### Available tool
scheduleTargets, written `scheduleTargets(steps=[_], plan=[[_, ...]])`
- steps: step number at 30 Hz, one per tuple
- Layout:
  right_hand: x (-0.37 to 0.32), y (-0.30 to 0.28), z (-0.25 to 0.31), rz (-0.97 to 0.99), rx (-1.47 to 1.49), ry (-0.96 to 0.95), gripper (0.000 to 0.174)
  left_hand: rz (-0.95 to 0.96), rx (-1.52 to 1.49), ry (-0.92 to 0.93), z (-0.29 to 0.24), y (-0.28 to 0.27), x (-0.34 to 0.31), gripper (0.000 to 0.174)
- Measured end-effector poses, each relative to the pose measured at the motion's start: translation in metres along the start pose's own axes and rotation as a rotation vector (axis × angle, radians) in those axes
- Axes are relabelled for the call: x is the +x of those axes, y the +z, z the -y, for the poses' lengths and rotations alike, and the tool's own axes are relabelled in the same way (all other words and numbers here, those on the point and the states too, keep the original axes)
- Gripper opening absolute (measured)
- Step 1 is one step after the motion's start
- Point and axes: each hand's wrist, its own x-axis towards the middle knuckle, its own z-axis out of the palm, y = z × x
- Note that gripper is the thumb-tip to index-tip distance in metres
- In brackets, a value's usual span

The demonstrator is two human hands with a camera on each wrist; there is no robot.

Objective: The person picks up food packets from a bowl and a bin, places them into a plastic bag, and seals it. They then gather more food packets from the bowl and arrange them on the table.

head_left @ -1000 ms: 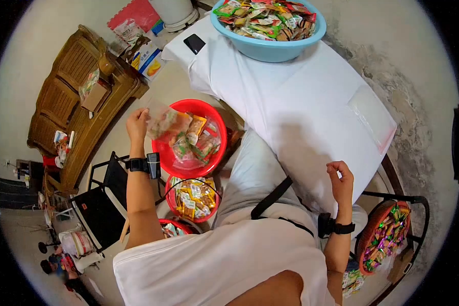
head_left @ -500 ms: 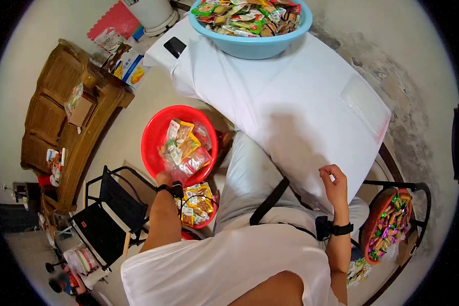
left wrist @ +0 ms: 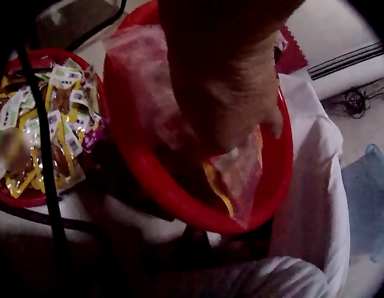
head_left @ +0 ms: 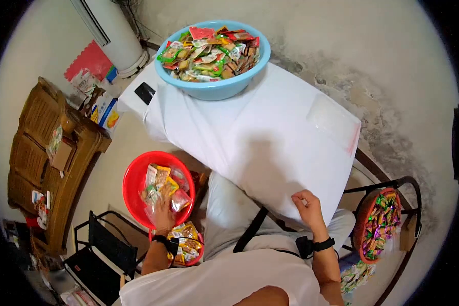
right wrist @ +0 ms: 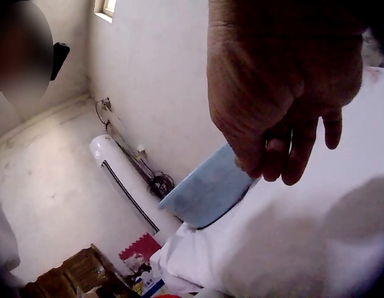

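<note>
In the head view my left hand (head_left: 163, 217) reaches into the red basin (head_left: 131, 186), over several small packets (head_left: 161, 176). The left wrist view has this hand (left wrist: 226, 105) above a yellow-edged packet (left wrist: 242, 174); most fingertips are hidden, so a grip cannot be told. Clear plastic (left wrist: 139, 77) lies beside the hand within the basin. My right hand (head_left: 309, 206) hovers near the white-covered table's front edge, its fingers loosely curled and holding nothing. From the right wrist view, that hand (right wrist: 285, 99) hangs with thumb and index finger close together.
A blue basin (head_left: 214, 92) full of packets stands on the white-covered table (head_left: 204, 120), near a black phone (head_left: 145, 93). Flat clear plastic (head_left: 331, 122) lies at the table's right. Below the red basin is another packet container (head_left: 188, 245). A black chair (head_left: 99, 250) stands left, a candy basket (head_left: 380, 224) right.
My left hand has come down from above the basin's left side, where it held up a clear bag, and is now among the packets. The head view has shifted; the right hand keeps its pose.
</note>
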Motion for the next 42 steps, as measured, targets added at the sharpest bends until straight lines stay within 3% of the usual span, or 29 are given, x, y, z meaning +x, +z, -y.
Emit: scheduleTargets(steps=[2,4,6,8,9,12,19,21,22,23,24,26,28,29,30,32,33,35,40,42], plan=[[-0.002,0.006,-0.006,0.000,0.016,0.027,0.006,0.019,0.007,-0.005,0.007,0.028,0.001,0.087],[0.000,0.008,-0.010,0.016,0.038,0.027,0.007,-0.013,-0.111,-0.166,0.008,0.046,0.007,0.084],[0.002,0.005,0.003,0.020,-0.007,0.060,0.007,-0.070,-0.092,-0.192,0.002,0.051,0.005,0.077],[0.001,0.005,0.003,0.012,-0.012,0.066,0.007,0.024,-0.171,-0.387,0.004,0.055,-0.001,0.072],[0.001,0.005,0.001,0.004,-0.011,0.065,0.007,0.020,-0.171,-0.379,0.003,0.056,0.002,0.072],[0.001,0.008,-0.006,0.016,-0.037,-0.003,0.008,0.182,-0.050,-0.660,-0.003,0.059,0.008,0.079],[0.009,-0.004,-0.010,0.030,-0.129,0.004,0.010,0.191,-0.140,-0.588,0.020,0.063,0.011,0.082],[0.007,-0.011,-0.032,0.007,-0.162,-0.025,0.014,0.276,-0.189,-0.576,0.038,0.056,0.017,0.072],[0.007,-0.017,-0.036,0.008,-0.161,0.029,0.015,0.341,-0.122,-0.420,0.069,0.071,0.016,0.060],[0.008,-0.022,-0.038,0.013,-0.153,0.082,0.016,0.386,0.050,-0.446,-0.009,-0.008,0.030,0.053],[0.009,-0.028,-0.043,-0.020,-0.155,0.110,0.016,0.305,0.143,-0.515,0.028,0.025,0.033,0.050],[0.017,-0.038,-0.051,-0.056,-0.154,0.137,0.016,0.279,0.125,-0.454,0.004,0.001,0.049,0.047],[0.026,-0.047,-0.072,-0.128,-0.152,0.130,0.016,0.169,0.193,-0.277,-0.020,-0.017,0.070,0.044],[0.031,-0.052,-0.083,-0.185,-0.156,0.115,0.017,0.189,0.163,-0.335,-0.067,-0.047,0.085,0.035],[0.038,-0.057,-0.092,-0.195,-0.154,0.120,0.017,0.189,0.165,-0.323,-0.078,-0.048,0.102,0.035],[0.057,-0.070,-0.109,-0.333,-0.223,0.128,0.020,-0.002,-0.090,-0.056,-0.095,-0.044,0.129,0.025],[0.067,-0.079,-0.118,-0.343,-0.223,0.135,0.020,0.002,-0.090,-0.044,-0.116,-0.051,0.141,0.025],[0.087,-0.098,-0.136,-0.437,-0.429,0.098,0.027,-0.009,-0.379,0.049,-0.171,-0.071,0.158,0.020],[0.126,-0.139,-0.165,-0.533,-0.746,0.116,0.034,0.021,-0.481,0.191,-0.266,-0.083,0.178,0.020],[0.136,-0.147,-0.176,-0.579,-0.824,0.086,0.035,0.130,-0.708,0.229,-0.291,-0.072,0.181,0.015]])
